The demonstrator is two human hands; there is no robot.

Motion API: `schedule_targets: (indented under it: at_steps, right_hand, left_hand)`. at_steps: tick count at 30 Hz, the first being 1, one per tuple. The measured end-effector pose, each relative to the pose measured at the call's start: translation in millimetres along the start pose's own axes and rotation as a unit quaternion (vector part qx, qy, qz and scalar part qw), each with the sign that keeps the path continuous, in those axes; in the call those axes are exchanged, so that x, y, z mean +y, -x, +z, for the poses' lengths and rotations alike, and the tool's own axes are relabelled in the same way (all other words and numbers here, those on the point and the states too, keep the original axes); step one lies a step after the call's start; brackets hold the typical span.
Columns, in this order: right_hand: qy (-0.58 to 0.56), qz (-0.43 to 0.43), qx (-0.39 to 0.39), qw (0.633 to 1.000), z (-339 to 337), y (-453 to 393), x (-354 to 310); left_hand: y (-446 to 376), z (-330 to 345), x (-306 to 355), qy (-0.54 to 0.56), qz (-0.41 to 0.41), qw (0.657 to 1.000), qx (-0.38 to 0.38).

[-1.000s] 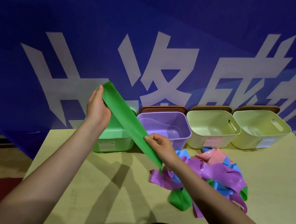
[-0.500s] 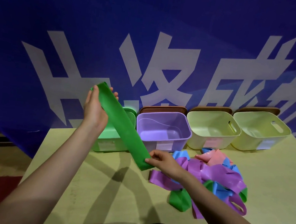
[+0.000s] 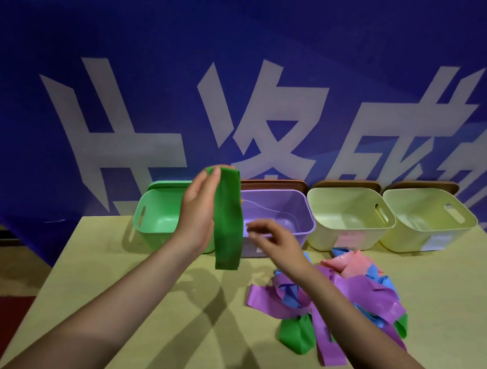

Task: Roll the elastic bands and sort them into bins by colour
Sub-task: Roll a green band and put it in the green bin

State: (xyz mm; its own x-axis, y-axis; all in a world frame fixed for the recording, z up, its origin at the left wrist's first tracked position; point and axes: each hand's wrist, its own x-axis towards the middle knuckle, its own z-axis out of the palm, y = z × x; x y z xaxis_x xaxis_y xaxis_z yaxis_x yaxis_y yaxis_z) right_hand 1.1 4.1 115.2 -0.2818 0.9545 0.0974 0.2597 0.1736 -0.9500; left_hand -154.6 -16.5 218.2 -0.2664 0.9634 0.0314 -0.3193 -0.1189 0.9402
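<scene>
My left hand (image 3: 196,209) holds the top of a green elastic band (image 3: 228,221), which hangs straight down in front of the green bin (image 3: 156,214) and the purple bin (image 3: 281,214). My right hand (image 3: 272,240) hovers just right of the band with its fingers loose and blurred, holding nothing. A tangle of purple, blue, pink and green bands (image 3: 344,295) lies on the table to the right, partly under my right forearm.
Two pale yellow-green bins (image 3: 349,212) (image 3: 429,217) stand right of the purple one, with brown lids behind them. A blue banner with white characters (image 3: 246,80) rises behind the bins. The table's left edge (image 3: 59,259) drops to the floor.
My right hand let go of the band's lower end. The band, stretched diagonally before, now hangs down from my left hand, which has moved right.
</scene>
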Motion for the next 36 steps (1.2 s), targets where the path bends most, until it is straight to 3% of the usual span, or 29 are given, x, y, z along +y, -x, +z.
schedule_targets:
  at_steps: [3, 6, 20, 26, 36]
  right_hand:
    - [-0.049, -0.097, 0.084, 0.991, -10, -8, -53]
    - [-0.044, -0.134, 0.08, 0.987, -15, -10, -89]
    - [-0.06, -0.107, 0.066, 0.99, -9, -21, -96]
    - [-0.088, -0.115, 0.069, 0.987, -15, -25, -92]
    - [0.068, -0.219, 0.02, 0.973, -30, -18, -81]
  left_hand:
    - [6, 2, -6, -0.023, -0.003, 1.0, -0.004]
    - [10, 4, -8, -0.029, -0.002, 0.999, -0.025]
    - [12, -5, -19, -0.047, -0.018, 0.997, -0.066]
    - [13, -4, -29, -0.065, -0.084, 0.993, -0.044]
    - [11, -6, -32, 0.014, -0.128, 0.99, -0.061]
